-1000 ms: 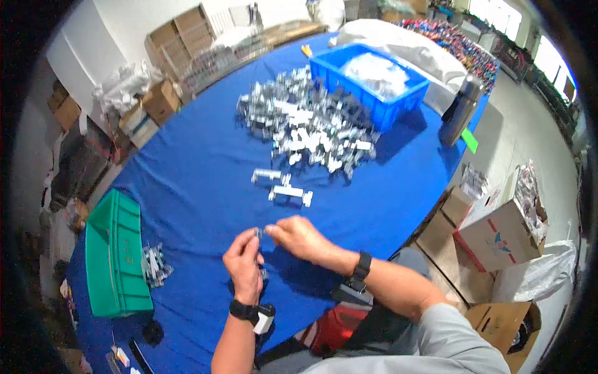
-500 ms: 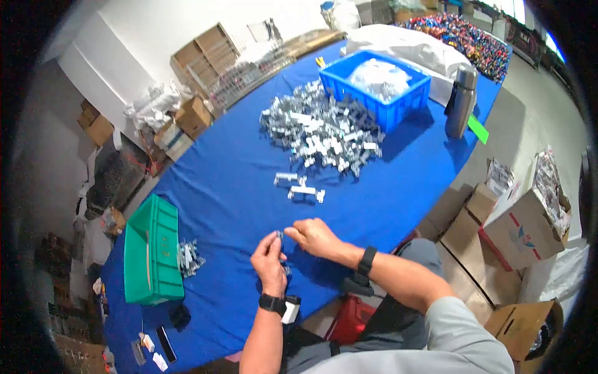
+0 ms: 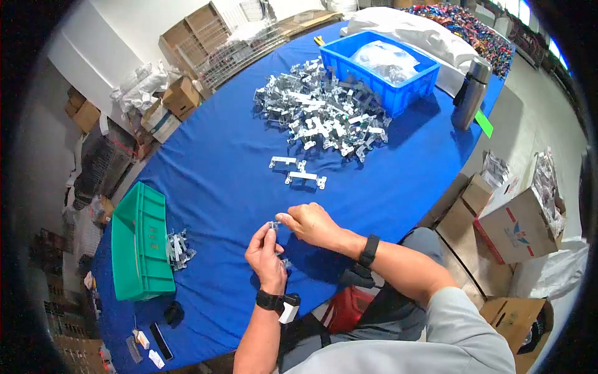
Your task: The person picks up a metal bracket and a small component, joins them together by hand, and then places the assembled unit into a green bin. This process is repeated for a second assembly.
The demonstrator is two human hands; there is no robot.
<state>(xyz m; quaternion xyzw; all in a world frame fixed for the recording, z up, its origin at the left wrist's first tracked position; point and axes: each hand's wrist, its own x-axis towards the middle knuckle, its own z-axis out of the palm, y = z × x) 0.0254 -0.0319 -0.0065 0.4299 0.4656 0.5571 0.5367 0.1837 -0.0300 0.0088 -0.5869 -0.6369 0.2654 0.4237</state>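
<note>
My left hand point(image 3: 266, 257) is closed around a small metal bracket point(image 3: 274, 225); one end sticks up past the thumb and fingertip, and more metal shows beside the palm. My right hand point(image 3: 313, 225) is close by on the right, fingers curled, thumb and forefinger pressed together at the bracket's upper end. Whatever is between those fingers is too small to make out. Beyond the hands, two or three loose metal brackets point(image 3: 304, 176) lie on the blue cloth. Farther back is a big heap of similar brackets point(image 3: 324, 112).
A blue crate point(image 3: 405, 96) with a plastic bag inside stands behind the heap, near a steel flask point(image 3: 471, 96). To the left a green crate point(image 3: 156, 249) sits beside a small pile of metal parts point(image 3: 179, 250). A phone point(image 3: 161, 341) lies at the near left edge.
The view has shifted slightly. Both hands stay together at the bracket, with the right fingertips now a little nearer to its upper end.
</note>
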